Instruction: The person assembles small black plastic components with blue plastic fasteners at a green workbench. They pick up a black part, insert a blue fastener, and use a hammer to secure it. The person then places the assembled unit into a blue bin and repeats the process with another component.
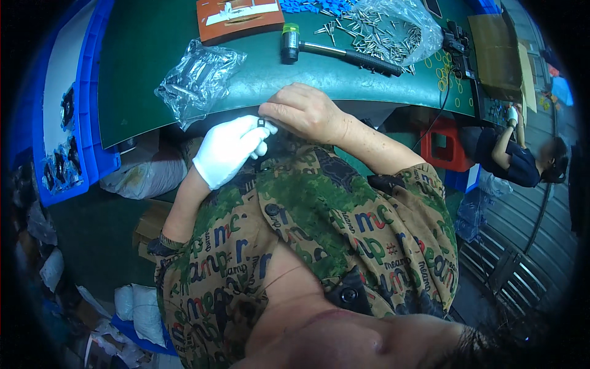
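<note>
My left hand (227,152), in a white glove, is closed with its thumb and fingertips pinched on a small dark square part (261,123). The part has a pale centre; its exact kind is too small to make out. Bare and curled, my right hand (308,112) meets the left fingertips right beside this part. Its fingertips are partly hidden, so whether they grip the part too is unclear. Both hands are at the near edge of the green worktable (141,67). Just beyond them lies a clear plastic bag (200,80) with dark contents.
A mallet (344,53) lies behind my hands, below an orange-brown box (239,27). Metal pins (375,34) spill from a clear bag near small blue pieces (316,6). Yellow rings (444,77) lie rightward. A blue crate (101,150) flanks the table; another person (516,154) works at right.
</note>
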Demonstrator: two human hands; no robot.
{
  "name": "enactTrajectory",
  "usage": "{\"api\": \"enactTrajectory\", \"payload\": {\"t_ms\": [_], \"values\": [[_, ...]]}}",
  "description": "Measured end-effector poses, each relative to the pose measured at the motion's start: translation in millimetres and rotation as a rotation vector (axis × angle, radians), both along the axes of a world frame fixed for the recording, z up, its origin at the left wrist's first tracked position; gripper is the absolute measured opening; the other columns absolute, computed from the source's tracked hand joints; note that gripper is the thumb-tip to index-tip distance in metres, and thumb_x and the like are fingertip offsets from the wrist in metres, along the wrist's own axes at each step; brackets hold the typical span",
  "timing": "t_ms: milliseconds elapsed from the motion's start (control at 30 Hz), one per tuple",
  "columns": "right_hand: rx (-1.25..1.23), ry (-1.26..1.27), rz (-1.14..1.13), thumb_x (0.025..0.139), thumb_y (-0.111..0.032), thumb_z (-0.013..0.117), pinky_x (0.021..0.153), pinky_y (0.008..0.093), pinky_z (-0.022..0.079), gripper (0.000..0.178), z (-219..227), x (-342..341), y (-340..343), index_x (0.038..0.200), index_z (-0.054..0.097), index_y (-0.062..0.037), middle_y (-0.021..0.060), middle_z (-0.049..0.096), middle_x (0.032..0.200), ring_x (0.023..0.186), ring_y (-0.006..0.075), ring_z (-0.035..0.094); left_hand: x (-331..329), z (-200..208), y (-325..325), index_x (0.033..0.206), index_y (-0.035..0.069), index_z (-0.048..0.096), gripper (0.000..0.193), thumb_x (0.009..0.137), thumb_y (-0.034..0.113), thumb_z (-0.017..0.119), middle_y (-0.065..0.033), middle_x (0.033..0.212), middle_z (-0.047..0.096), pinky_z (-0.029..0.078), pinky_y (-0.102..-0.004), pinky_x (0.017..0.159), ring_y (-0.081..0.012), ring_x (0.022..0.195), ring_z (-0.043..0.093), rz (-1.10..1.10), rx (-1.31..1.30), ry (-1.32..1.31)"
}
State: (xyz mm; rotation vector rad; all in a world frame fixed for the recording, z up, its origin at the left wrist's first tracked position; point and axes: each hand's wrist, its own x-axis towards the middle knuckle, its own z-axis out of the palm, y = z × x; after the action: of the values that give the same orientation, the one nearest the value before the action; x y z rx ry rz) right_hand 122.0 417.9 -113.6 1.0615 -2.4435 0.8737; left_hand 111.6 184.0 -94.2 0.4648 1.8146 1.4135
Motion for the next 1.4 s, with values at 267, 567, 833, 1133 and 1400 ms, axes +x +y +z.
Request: {"api": "enactTrajectory", "payload": {"t_ms": [267, 567, 833, 1133, 1400], "values": [[-0.130, 0.038, -0.082, 0.082, -0.009, 0.074, 0.064, 0.0374, 0.055, 0.023, -12, 10, -13, 0.103, 0.067, -0.0048, 0.0069, 0.063, 0.084, 0.074, 0.0247, 0.066, 3, 9, 2, 0.109, -0.001, 0.069, 0.026, 0.105, 0.019, 0.053, -0.0020, 0.080, 0.066, 0.049, -0.0245, 0.065, -0.0076, 0.069, 0.060, 0.031, -0.039, -0.046], [0.009, 0.012, -0.072, 0.080, -0.010, 0.073, 0.063, 0.0386, 0.055, 0.027, 7, 3, 7, 0.106, 0.066, -0.0081, 0.0067, 0.061, 0.082, 0.072, 0.0260, 0.066, -3, -5, -4, 0.099, 0.003, 0.071, 0.025, 0.102, 0.021, 0.054, -0.0054, 0.071, 0.064, 0.048, -0.0275, 0.060, -0.0120, 0.062, 0.060, -0.191, -0.191, 0.561], [0.265, -0.044, -0.501, 0.097, -0.025, 0.062, 0.077, 0.0464, 0.055, 0.022, 18, -107, 96, 0.110, 0.071, -0.0104, 0.0122, 0.067, 0.098, 0.089, 0.0352, 0.067, 1, 4, 5, 0.092, 0.006, 0.067, 0.030, 0.103, 0.030, 0.054, -0.0061, 0.070, 0.067, 0.051, -0.0340, 0.062, -0.0220, 0.063, 0.067, -0.200, -0.215, 0.279], [0.520, -0.038, -0.462, 0.095, -0.027, 0.064, 0.076, 0.0472, 0.055, 0.022, 14, -132, 115, 0.108, 0.074, -0.0129, 0.0106, 0.067, 0.098, 0.088, 0.0345, 0.068, 2, -4, -1, 0.092, 0.008, 0.067, 0.030, 0.104, 0.030, 0.051, -0.0048, 0.070, 0.066, 0.052, -0.0342, 0.062, -0.0217, 0.064, 0.067, -0.218, -0.191, 0.340], [0.576, -0.043, -0.526, 0.098, -0.033, 0.060, 0.082, 0.0450, 0.056, 0.025, 31, -118, 117, 0.101, 0.076, -0.0132, 0.0083, 0.071, 0.101, 0.092, 0.0316, 0.070, 1, -1, 3, 0.093, 0.007, 0.068, 0.031, 0.104, 0.031, 0.052, -0.0061, 0.071, 0.067, 0.052, -0.0347, 0.063, -0.0231, 0.065, 0.067, -0.232, -0.227, 0.322]]}}
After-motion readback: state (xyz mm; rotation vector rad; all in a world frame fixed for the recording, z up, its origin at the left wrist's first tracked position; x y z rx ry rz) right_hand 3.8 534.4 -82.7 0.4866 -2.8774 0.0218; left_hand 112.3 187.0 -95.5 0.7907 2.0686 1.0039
